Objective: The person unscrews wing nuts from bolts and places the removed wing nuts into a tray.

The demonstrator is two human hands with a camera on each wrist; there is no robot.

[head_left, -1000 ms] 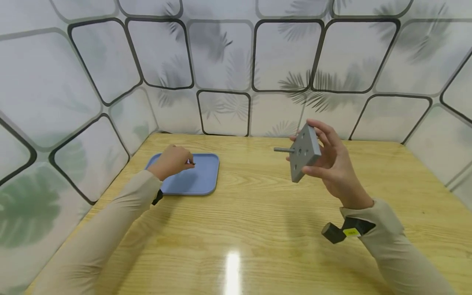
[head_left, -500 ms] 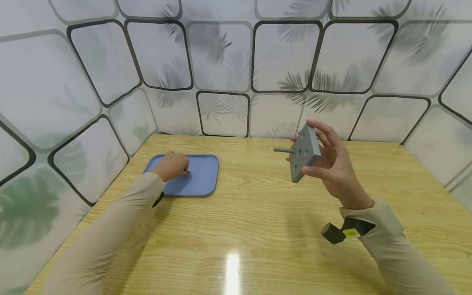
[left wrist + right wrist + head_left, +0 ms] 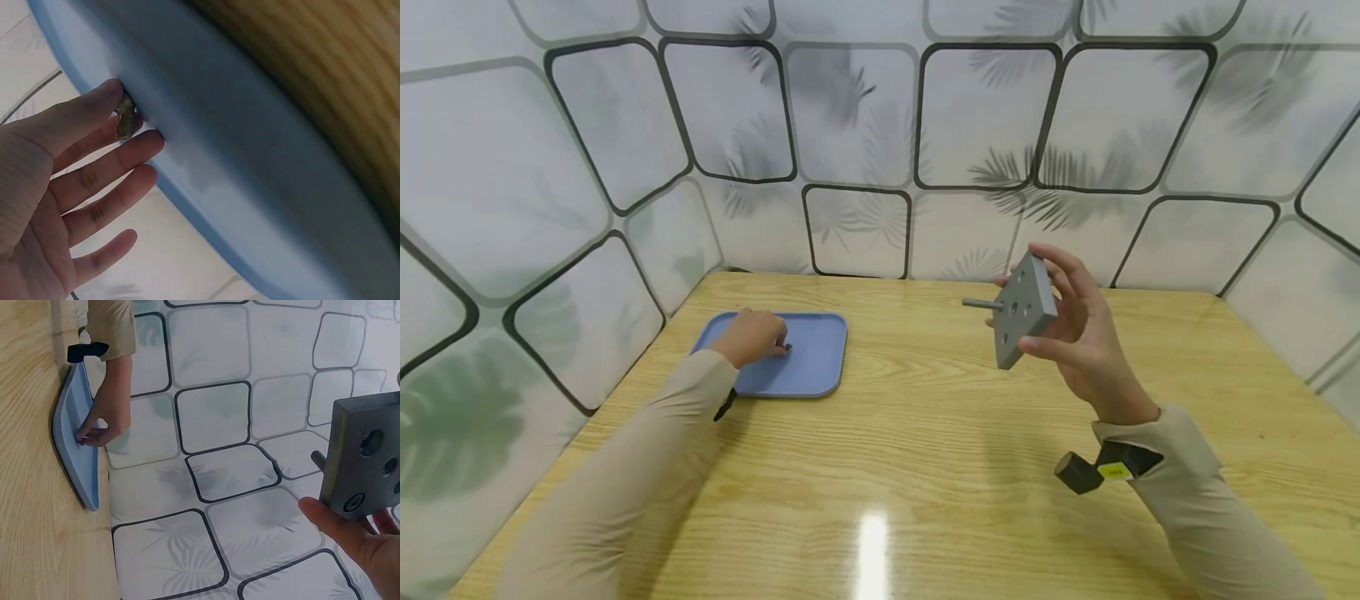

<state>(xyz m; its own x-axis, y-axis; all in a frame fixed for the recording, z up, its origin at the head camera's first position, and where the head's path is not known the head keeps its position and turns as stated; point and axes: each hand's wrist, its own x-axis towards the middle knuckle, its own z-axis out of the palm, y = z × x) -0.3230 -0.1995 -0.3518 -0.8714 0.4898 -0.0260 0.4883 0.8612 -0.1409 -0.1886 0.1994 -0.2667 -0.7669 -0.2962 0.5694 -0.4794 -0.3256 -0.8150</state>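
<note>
My left hand [image 3: 751, 337] reaches low over the blue tray [image 3: 820, 354]. In the left wrist view its thumb and index finger pinch a small, curved, brass-coloured piece [image 3: 125, 120] close to the tray's surface, while the other fingers spread loosely. Part of that piece is hidden by the thumb, so its kind is unclear. Raised above the table, my right hand [image 3: 1086, 342] grips a grey metal plate [image 3: 1024, 310] by its edges, tilted, with several holes in its face. A thin metal pin [image 3: 979, 303] sticks out on the plate's left side.
The wooden table [image 3: 880, 450] spans the view, with the tray at its far left. A patterned curtain-like backdrop [image 3: 865, 125] stands along the back and sides. Wrist-worn black cameras, such as the right one [image 3: 1078, 473], project beneath the forearms.
Over the last second my left hand has lowered and shifted slightly, bringing the small piece down to the tray. My right hand and the metal plate stay nearly still.
</note>
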